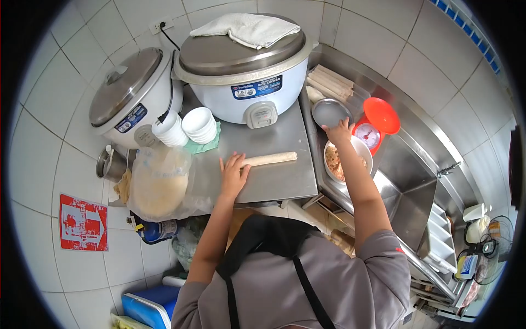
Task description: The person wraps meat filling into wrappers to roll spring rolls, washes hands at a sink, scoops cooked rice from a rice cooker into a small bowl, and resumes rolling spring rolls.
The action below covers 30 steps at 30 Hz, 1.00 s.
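A pale rolled wrapper (271,159) lies across the steel table (274,186). My left hand (235,170) rests at its left end, fingers apart. My right hand (338,130) reaches to the near edge of a round grey metal dish (330,113), its fingertips at the rim; its grip is too small to make out. Below that hand is a white bowl (368,149) with an orange-brown filling (333,163), partly hidden by my forearm. Beside the bowl stands a red scale (372,137) with a round dial. More pale rolls (331,82) lie in a tray behind the dish.
Two rice cookers (255,90) (129,93) stand at the back and left, a white cloth (245,28) on the larger. Stacked white bowls (199,125) sit on a green cloth. A plastic bag of round wrappers (161,186) is at left, a sink (411,192) at right.
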### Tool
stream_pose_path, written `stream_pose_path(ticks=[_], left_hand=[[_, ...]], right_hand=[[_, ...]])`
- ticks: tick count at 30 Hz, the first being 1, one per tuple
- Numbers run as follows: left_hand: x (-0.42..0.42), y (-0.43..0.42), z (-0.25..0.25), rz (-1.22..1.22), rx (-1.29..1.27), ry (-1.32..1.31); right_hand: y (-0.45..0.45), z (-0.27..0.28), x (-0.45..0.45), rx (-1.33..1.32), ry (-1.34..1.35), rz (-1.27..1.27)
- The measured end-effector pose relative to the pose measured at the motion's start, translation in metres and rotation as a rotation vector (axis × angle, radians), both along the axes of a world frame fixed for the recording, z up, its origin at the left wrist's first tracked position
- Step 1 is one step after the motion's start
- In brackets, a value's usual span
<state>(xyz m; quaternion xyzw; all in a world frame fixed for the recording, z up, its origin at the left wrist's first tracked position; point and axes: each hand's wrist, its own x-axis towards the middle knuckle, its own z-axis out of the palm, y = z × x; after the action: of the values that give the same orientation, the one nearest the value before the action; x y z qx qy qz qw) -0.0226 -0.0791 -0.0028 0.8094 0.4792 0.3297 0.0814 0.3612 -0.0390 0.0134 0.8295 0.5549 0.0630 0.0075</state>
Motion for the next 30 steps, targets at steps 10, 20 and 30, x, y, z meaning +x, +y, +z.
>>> stream_pose_path(ticks=[10, 20, 30], left_hand=[[-0.007, 0.002, -0.004, -0.059, -0.069, -0.132], [-0.013, 0.001, -0.001, -0.097, -0.125, -0.291], [-0.013, -0.001, -0.007, -0.119, -0.139, -0.385]], right_hand=[[-0.07, 0.022, -0.154, 0.277, 0.213, 0.622], [-0.093, 0.01, -0.207, 0.118, 0.147, 0.527], [-0.085, 0.0, -0.245, 0.155, 0.283, 0.809]])
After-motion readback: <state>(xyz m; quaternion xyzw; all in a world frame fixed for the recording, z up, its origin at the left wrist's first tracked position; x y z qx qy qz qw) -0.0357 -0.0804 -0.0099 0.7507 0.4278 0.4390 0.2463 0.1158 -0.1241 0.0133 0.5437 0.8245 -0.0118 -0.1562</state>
